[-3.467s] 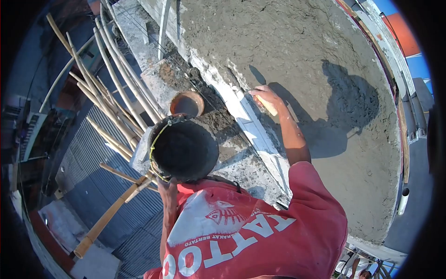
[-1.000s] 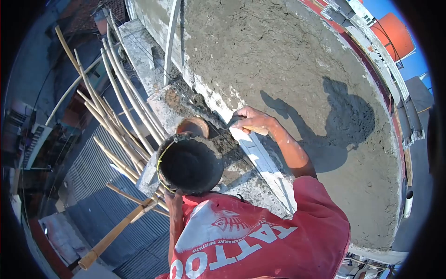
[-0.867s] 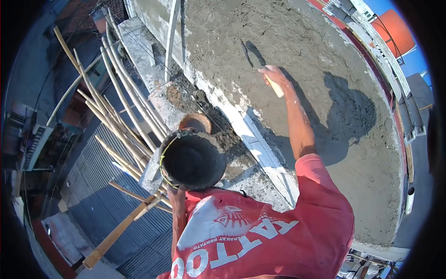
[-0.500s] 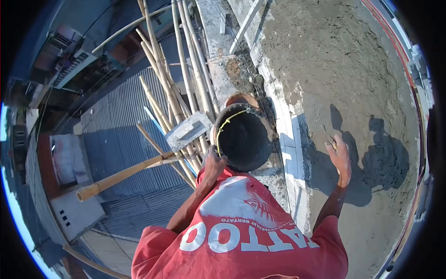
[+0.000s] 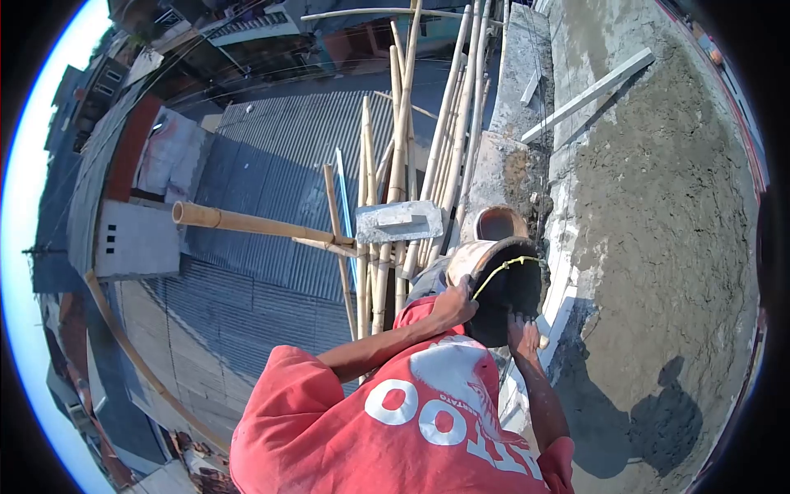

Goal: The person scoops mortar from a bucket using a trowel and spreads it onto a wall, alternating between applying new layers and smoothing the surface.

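A black bucket [image 5: 471, 259], crusted with dried mortar, stands tilted in front of my body with its dark mouth toward my right side. A yellow rope handle [image 5: 504, 267] arches over its opening. My left hand [image 5: 456, 305] is closed on the near-left rim, by the rope's end. At the bucket's mouth, my right hand [image 5: 523, 336] is wrapped round a tool whose pale handle end [image 5: 543, 341] sticks out; it looks like a trowel, its blade hidden in the bucket. A mortar-covered plastering float [image 5: 400, 221] lies on the bamboo poles left of the bucket.
Bamboo poles [image 5: 399, 165] rise along the left of the wall ledge [image 5: 502, 156], and one thick pole [image 5: 247, 224] juts left. Corrugated roofs [image 5: 271, 156] lie below. Wet mortar [image 5: 658, 247] covers the slab on the right, near a pale wooden batten [image 5: 588, 95]. A brown container [image 5: 499, 222] sits behind the bucket.
My right hand has come from over the mortar slab to the bucket's mouth. The bucket has tipped toward the right, my left hand still on its rim. My view has turned left.
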Demonstrator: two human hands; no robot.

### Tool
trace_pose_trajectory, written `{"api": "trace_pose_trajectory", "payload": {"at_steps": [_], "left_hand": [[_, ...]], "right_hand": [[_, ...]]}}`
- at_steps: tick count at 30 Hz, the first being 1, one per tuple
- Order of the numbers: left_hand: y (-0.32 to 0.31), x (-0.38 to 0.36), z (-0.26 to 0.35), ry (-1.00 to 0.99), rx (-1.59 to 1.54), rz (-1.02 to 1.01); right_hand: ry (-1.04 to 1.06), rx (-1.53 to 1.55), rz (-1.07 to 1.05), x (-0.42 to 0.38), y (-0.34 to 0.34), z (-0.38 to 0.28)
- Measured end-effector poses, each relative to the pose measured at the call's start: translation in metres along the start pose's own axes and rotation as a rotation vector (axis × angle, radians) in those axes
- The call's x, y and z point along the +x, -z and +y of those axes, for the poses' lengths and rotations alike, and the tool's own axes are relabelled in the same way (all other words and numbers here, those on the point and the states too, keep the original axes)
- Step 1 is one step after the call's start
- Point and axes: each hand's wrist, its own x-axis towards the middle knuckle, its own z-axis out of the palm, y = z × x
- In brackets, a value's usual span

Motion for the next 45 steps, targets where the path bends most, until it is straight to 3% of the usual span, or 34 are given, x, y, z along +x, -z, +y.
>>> {"api": "trace_pose_trajectory", "payload": {"at_steps": [3, 4, 5, 7, 8, 11, 13, 15, 18, 20, 22, 23, 25, 26, 28, 30, 34, 35, 37, 38, 39, 40, 42, 43, 45], "left_hand": [[-0.001, -0.006, 0.004, -0.026, -0.007, 0.030], [-0.005, -0.010, 0.003, -0.065, 0.001, 0.040], [-0.009, -0.007, -0.005, -0.072, -0.044, 0.015], [-0.003, -0.012, 0.001, -0.134, -0.020, 0.052], [0.001, -0.010, 0.001, -0.192, 0.041, 0.039], [0.000, -0.008, -0.002, -0.138, -0.026, -0.054], [-0.010, -0.004, -0.019, -0.272, -0.063, -0.005], [-0.014, 0.002, -0.026, -0.328, -0.084, 0.024], [-0.004, 0.006, -0.030, -0.207, -0.170, -0.081], [0.009, -0.010, 0.001, -0.128, -0.225, -0.137], [0.011, -0.009, 0.001, -0.144, -0.275, -0.150], [0.011, -0.008, 0.002, -0.117, -0.249, -0.155], [0.012, -0.003, -0.011, -0.176, -0.237, -0.124], [0.010, 0.001, -0.015, -0.242, -0.229, -0.100], [0.024, -0.011, 0.006, -0.104, -0.273, -0.172], [0.009, 0.012, -0.035, -0.220, -0.443, -0.165], [0.020, 0.006, -0.022, -0.120, -0.340, -0.133], [0.011, 0.024, -0.052, -0.219, -0.392, -0.114], [0.017, 0.016, -0.034, -0.199, -0.387, -0.113], [0.018, 0.010, -0.026, -0.161, -0.381, -0.117], [0.018, 0.009, -0.024, -0.146, -0.363, -0.091], [0.017, 0.012, -0.027, -0.156, -0.362, -0.090], [0.014, 0.019, -0.040, -0.173, -0.351, -0.110], [0.025, -0.002, -0.010, -0.097, -0.364, -0.153], [0.019, -0.008, -0.002, -0.133, -0.398, -0.146]], "right_hand": [[-0.407, -0.567, 0.201, 0.018, -0.014, 0.006], [-0.440, -0.446, 0.044, 0.024, -0.036, 0.010], [-0.345, -0.347, -0.016, 0.020, -0.004, -0.004], [-0.323, -0.039, -0.107, 0.006, -0.021, -0.022], [-0.352, 0.069, -0.013, -0.003, -0.019, -0.031], [-0.355, 0.395, -0.073, 0.000, 0.007, -0.046], [-0.415, 0.485, -0.030, -0.003, 0.008, -0.045], [-0.528, 0.799, -0.050, 0.000, 0.001, -0.041], [-0.510, 0.929, -0.077, -0.030, 0.007, -0.032], [-0.596, 0.965, -0.021, -0.050, -0.002, -0.036], [-0.694, 0.918, 0.262, -0.058, -0.004, -0.036], [-0.693, 0.908, 0.271, -0.058, -0.004, -0.030], [-0.778, 0.798, 0.004, -0.055, 0.016, -0.032], [-0.795, 0.787, 0.014, -0.055, 0.026, -0.031], [-0.753, 0.752, -0.047, -0.062, 0.049, -0.018], [-0.717, 0.727, 0.118, -0.076, 0.069, -0.013], [-0.606, 0.787, 0.080, -0.095, 0.167, 0.023], [-0.465, 0.915, 0.183, -0.100, 0.183, 0.036], [-0.170, 1.083, 0.380, -0.101, 0.189, 0.067], [-0.327, 1.371, 0.179, -0.106, 0.225, 0.080], [-0.255, 1.478, 0.139, -0.106, 0.235, 0.103], [-0.237, 1.616, 0.227, -0.105, 0.237, 0.122], [-0.239, 1.580, 0.326, -0.105, 0.243, 0.182], [-0.445, 1.578, 0.408, -0.110, 0.255, 0.209], [-0.812, 1.345, 0.766, -0.137, 0.262, 0.251]]}}
